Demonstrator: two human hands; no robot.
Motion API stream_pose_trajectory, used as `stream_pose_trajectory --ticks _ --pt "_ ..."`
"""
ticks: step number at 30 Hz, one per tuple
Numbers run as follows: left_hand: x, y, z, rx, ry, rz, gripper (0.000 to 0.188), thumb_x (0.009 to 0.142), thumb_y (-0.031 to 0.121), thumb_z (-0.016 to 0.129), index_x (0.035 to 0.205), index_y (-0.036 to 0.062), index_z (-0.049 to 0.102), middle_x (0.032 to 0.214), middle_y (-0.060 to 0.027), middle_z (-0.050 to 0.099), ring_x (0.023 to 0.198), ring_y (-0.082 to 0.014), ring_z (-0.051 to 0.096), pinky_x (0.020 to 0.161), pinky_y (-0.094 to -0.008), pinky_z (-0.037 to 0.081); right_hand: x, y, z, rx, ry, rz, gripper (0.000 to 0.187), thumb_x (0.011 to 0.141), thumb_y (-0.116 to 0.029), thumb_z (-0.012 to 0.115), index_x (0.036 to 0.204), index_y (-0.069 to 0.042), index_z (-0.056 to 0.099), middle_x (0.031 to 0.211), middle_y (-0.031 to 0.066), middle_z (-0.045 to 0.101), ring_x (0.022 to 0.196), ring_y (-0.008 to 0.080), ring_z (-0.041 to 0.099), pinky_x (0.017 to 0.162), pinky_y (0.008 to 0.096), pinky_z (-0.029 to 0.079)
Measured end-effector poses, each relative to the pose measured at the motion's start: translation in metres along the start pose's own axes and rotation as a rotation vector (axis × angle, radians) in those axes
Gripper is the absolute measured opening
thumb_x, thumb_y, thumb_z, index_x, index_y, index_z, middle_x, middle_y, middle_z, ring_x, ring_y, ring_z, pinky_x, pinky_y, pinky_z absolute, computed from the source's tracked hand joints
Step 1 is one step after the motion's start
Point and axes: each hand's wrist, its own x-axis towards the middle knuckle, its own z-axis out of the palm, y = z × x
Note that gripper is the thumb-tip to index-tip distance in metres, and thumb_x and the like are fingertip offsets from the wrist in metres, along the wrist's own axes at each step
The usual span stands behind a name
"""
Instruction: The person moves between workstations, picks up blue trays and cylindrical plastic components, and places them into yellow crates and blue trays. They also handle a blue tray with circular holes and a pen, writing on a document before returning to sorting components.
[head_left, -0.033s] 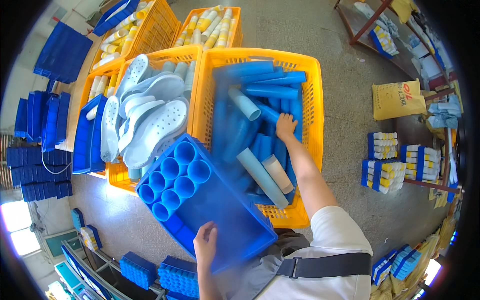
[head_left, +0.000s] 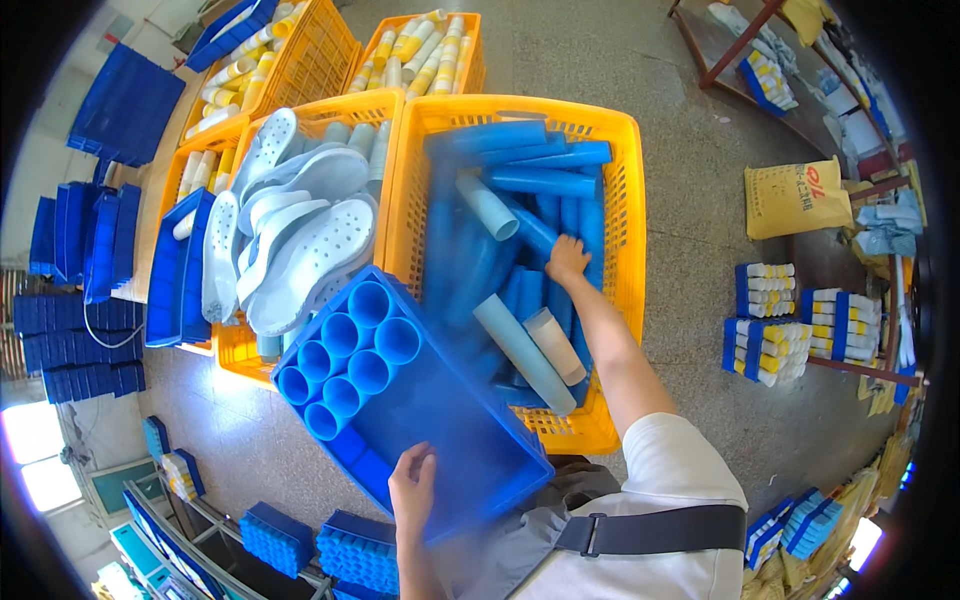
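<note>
In the yellow crate (head_left: 625, 200), my right hand (head_left: 568, 259) has its fingers closed around the end of a blue tube (head_left: 537, 232) among many others. A pale grey-blue tube (head_left: 525, 355) and a beige tube (head_left: 556, 346) lie near my right forearm. A tilted blue tray (head_left: 450, 445) sits in front of me, partly over the crate's near left corner. Several blue tubes (head_left: 370, 373) stand packed at its far left end, open ends up. My left hand (head_left: 412, 490) is over the tray's near left wall, fingers loosely bent, with nothing visible in them.
White perforated shoe-shaped pieces (head_left: 310, 255) are heaped on a yellow crate to the left. More crates of yellow-and-white tubes (head_left: 425, 55) stand behind. Stacked blue trays (head_left: 80, 345) are at far left. A yellow sack (head_left: 797, 200) and tube-filled trays (head_left: 765, 350) lie on the right.
My right hand has shifted slightly left and toward me along with the blue tube's end. The tray and my left hand look the same.
</note>
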Motion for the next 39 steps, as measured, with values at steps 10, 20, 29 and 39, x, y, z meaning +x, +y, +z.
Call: stream_pose_trajectory --ticks 10,20,29,39 --pt "-0.02 0.059 0.019 -0.756 -0.4 -0.1 0.058 0.105 0.046 0.051 0.132 -0.0053 0.055 0.121 -0.0224 0.067 0.104 -0.0303 0.069 0.095 -0.0415 0.054 -0.231 -0.009 -0.18 1.075 0.034 -0.671 0.067 0.072 -0.003 0.079 0.134 -0.01 0.053 0.136 0.0153 0.054 0.126 0.0399 0.051 0.108 0.0448 0.041" --pt "-0.097 0.016 -0.038 -1.093 -0.37 -0.381 0.077 0.094 0.051 0.063 0.14 -0.0086 0.044 0.116 -0.0251 0.065 0.098 -0.0321 0.07 0.082 -0.0419 0.062 -0.39 -0.106 -0.198 1.962 -1.72 -0.037 0.051 0.105 -0.028 0.055 0.149 -0.007 0.04 0.144 0.0178 0.052 0.135 0.0309 0.052 0.113 0.0424 0.043" --pt "-0.104 0.009 -0.079 -0.997 -0.523 -0.275 0.067 0.096 0.048 0.064 0.137 -0.0033 0.05 0.12 -0.0219 0.066 0.1 -0.0307 0.07 0.086 -0.0456 0.06 -0.365 -0.146 -0.185 1.817 -1.544 0.278 0.086 0.095 -0.069 0.052 0.147 -0.001 0.041 0.131 0.0173 0.06 0.13 0.0342 0.052 0.109 0.0571 0.041" --pt "-0.132 -0.016 -0.092 -1.225 -0.481 -0.175 0.074 0.099 0.054 0.056 0.141 -0.0053 0.045 0.12 -0.0266 0.064 0.101 -0.0357 0.07 0.084 -0.0467 0.062 -0.411 -0.167 -0.196 1.386 -1.597 0.158 0.072 0.1 -0.055 0.055 0.146 -0.002 0.039 0.139 0.0205 0.054 0.136 0.0365 0.048 0.113 0.0574 0.037"
